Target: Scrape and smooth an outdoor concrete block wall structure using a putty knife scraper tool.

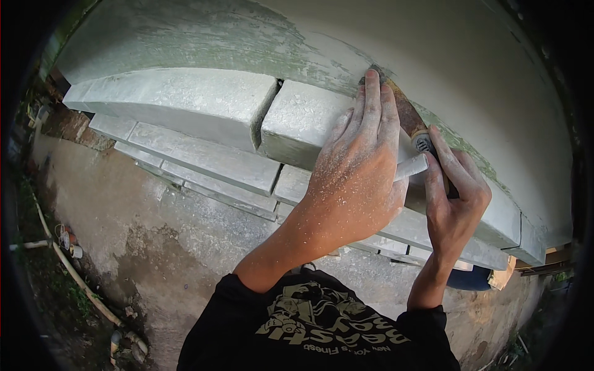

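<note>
In the head view we look down along a pale plastered wall point(482, 68) with a stepped moulding point(185, 105) running across it in several ledges, the top one split by a dark joint point(267, 114) just left of our hands.

Our left hand point(359, 167) lies spread and flat, dusted with white powder, its fingers point(371, 99) stretched up over the top ledge and pressing down on the blade of a scraper point(405, 114). The blade looks rusty brown and lies against the wall where the ledge meets the plaster; its tip is hidden under the fingertips.

Our right hand point(455, 198) is closed around the scraper's dark handle point(442, 176), the thumb laid along it toward a metal collar point(422, 143) where the blade begins. So the tool sits between both hands, at the upper edge of the moulding, right of the joint.

The plaster just above the ledge shows greenish, scuffed patches point(247, 43). Below the moulding the wall turns rough and stained grey point(154, 235). Down to the left, on the ground, a thin pale pipe point(74, 272) runs beside soil and weeds, near some small litter point(68, 241). At lower right, something blue point(470, 279) and a piece of wood point(502, 275) peek out beneath the lowest ledge. Our black sleeves point(309, 334) fill the bottom edge.
</note>
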Demonstrator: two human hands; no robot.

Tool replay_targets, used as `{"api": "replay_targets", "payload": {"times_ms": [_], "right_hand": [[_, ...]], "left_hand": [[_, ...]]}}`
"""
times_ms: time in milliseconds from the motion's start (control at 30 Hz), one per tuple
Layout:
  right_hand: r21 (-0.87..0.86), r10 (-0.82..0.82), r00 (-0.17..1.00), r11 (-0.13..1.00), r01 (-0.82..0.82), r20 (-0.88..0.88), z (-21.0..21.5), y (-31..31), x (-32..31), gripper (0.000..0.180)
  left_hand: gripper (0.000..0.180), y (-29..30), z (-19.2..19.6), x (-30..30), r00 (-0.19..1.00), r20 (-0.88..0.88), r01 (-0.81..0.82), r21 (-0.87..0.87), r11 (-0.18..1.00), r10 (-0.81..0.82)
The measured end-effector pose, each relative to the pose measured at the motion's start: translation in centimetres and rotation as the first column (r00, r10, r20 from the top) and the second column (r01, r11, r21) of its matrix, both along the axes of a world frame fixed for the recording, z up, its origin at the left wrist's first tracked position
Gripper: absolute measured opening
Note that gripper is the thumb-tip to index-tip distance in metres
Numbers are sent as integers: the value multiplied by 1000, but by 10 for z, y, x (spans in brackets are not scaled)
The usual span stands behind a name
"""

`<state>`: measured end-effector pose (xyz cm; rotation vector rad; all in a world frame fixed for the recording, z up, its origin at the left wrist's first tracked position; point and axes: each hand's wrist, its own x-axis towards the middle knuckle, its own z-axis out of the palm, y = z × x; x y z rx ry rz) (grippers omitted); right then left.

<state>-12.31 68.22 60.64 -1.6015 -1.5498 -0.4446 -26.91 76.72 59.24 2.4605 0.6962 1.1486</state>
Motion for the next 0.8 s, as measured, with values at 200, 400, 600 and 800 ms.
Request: {"api": "replay_targets", "payload": {"times_ms": [200,400,600,800], "right_hand": [[-97,4,1000,995,-7,-29,4,-7,4,43],[-49,69,996,997,-67,54,5,-3,0,41],[-67,55,998,996,-54,22,5,-8,2,39],[-45,116,982,993,-111,146,15,15,0,42]], "left_hand": [[83,-6,0,6,1000,-17,-25,-25,999,24],[81,-13,-2,13,998,17,-54,-35,998,55],[82,-19,6,10,999,41,-18,-156,988,25],[81,-7,9,16,983,162,-68,-141,988,91]]}}
